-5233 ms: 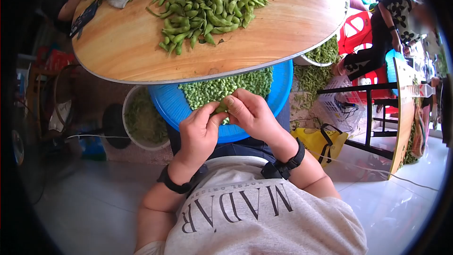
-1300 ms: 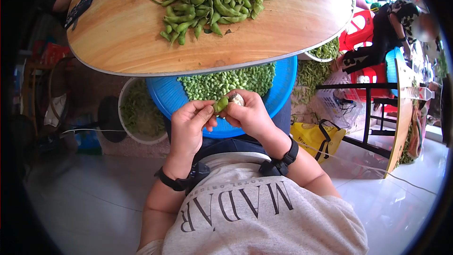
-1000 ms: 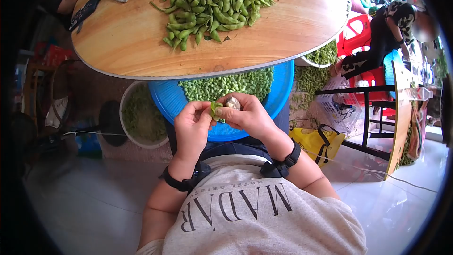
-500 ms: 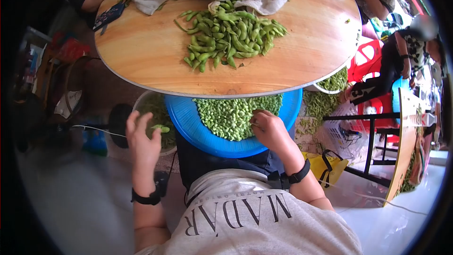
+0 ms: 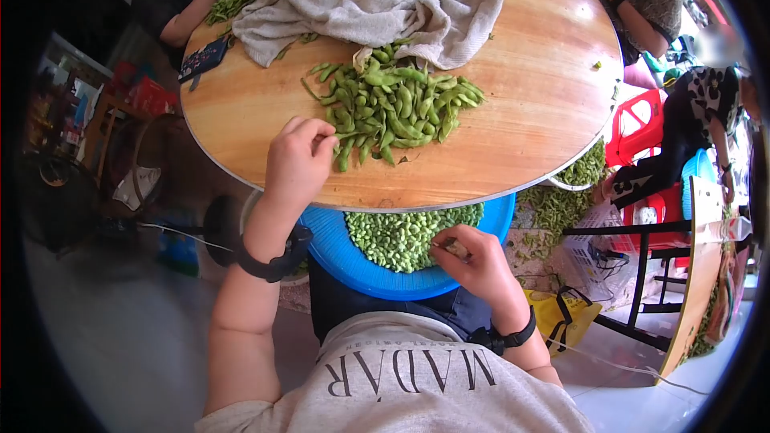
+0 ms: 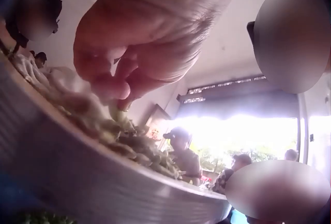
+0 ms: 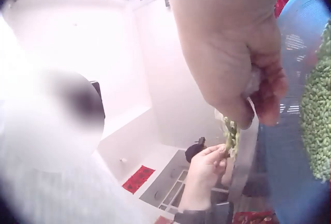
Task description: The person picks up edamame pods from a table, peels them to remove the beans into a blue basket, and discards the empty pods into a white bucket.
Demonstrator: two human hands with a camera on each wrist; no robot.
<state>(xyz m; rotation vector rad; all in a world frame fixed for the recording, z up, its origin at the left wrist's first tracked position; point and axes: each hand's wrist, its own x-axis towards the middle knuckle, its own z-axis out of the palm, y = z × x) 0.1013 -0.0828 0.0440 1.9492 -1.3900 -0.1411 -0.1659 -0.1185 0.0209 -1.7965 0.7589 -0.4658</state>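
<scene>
My left hand (image 5: 298, 156) reaches over the near edge of the round table, its thumb and fingers pinching a green soybean pod at the left side of the pod pile (image 5: 401, 108). In the left wrist view the fingertips meet at a pod (image 6: 121, 115). My right hand (image 5: 479, 263) hovers at the right side of a blue basin (image 5: 327, 250), fingers loosely curled. A whitish covering (image 7: 253, 81) shows among its fingers in the right wrist view. Shelled green beans (image 5: 391, 242) lie in the basin, partly hidden under the tabletop.
A grey cloth (image 5: 361, 0) lies behind the pods on the wooden table (image 5: 553, 112), with a dark phone-like object (image 5: 203, 61) at the left. Other people sit around. A yellow bag (image 5: 565, 321) and white crate (image 5: 597, 248) stand at the right.
My left hand has parted from the right, passed over the tub at the left with a green pod piece, then risen to the pile. My right hand has moved slightly right and nearer my body.
</scene>
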